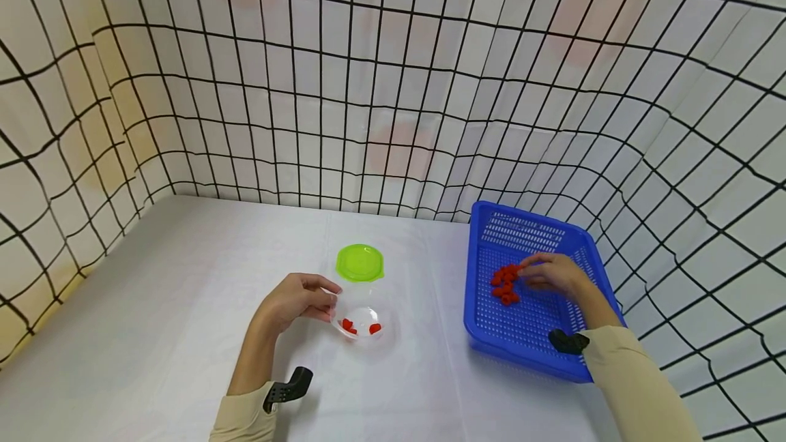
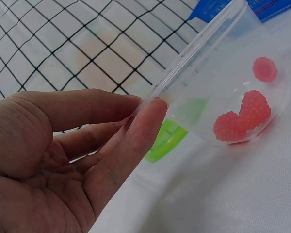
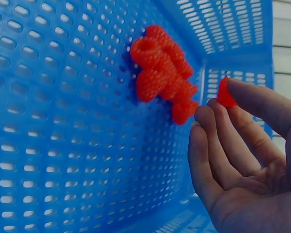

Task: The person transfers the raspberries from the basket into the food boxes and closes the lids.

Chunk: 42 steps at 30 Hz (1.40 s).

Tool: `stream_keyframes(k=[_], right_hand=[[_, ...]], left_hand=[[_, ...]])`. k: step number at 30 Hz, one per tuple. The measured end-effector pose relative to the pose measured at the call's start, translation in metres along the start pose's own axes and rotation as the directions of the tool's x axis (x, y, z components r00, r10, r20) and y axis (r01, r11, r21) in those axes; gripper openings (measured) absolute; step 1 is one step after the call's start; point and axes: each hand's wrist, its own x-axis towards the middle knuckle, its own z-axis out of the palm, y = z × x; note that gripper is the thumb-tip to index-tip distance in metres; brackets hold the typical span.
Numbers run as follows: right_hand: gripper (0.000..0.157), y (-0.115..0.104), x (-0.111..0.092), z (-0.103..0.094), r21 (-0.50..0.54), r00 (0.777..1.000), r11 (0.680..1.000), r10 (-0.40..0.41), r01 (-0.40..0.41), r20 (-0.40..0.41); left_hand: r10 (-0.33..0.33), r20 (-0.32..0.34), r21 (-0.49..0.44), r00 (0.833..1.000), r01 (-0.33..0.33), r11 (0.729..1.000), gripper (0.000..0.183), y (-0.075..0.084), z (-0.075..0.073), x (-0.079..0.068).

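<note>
My left hand pinches the rim of a clear plastic bowl between thumb and fingers. Inside the bowl lie three red raspberries, two of them touching each other. Over the blue basket, my right hand pinches a single raspberry between thumb and fingertip. Just left of that hand, a cluster of raspberries rests on the basket's perforated floor. Some are heaped against one another, and one shows its hollow end.
A bright green lid lies on the white table just behind the bowl. Black wire mesh with white cloth behind it borders the back and both sides, and the basket's far end stands close to it.
</note>
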Motion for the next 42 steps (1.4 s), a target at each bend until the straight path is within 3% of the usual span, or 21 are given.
stream_keyframes(k=[6,13,20,28,33,42], right_hand=[[0.04,-0.023,-0.004,0.008,-0.054,0.998,0.996,-0.066,0.065,-0.017],[0.046,-0.066,-0.013,0.023,-0.123,0.99,0.983,-0.138,0.139,0.014],[0.041,-0.118,-0.021,0.054,-0.142,0.972,0.962,-0.225,0.233,0.071],[0.029,-0.164,-0.028,0.102,-0.098,0.931,0.937,-0.314,0.335,0.183],[0.023,-0.177,-0.029,0.134,-0.076,0.897,0.92,-0.353,0.385,0.266],[0.016,-0.181,-0.03,0.182,-0.132,0.878,0.921,-0.295,0.366,0.377]], left_hand=[[0.002,-0.007,-0.002,1.0,-0.002,1.0,0.036,-0.001,0.0,0.0],[0.003,0.0,-0.002,1.0,-0.003,1.0,0.036,-0.002,0.0,0.001],[-0.003,0.002,-0.007,1.0,0.003,1.0,0.035,-0.001,-0.001,0.0],[-0.005,-0.008,-0.007,1.0,0.005,1.0,0.034,0.0,-0.001,0.0],[-0.003,0.001,-0.012,1.0,0.003,1.0,0.035,0.0,-0.001,0.0],[-0.004,0.001,-0.007,1.0,0.004,1.0,0.033,0.0,-0.002,0.001]])
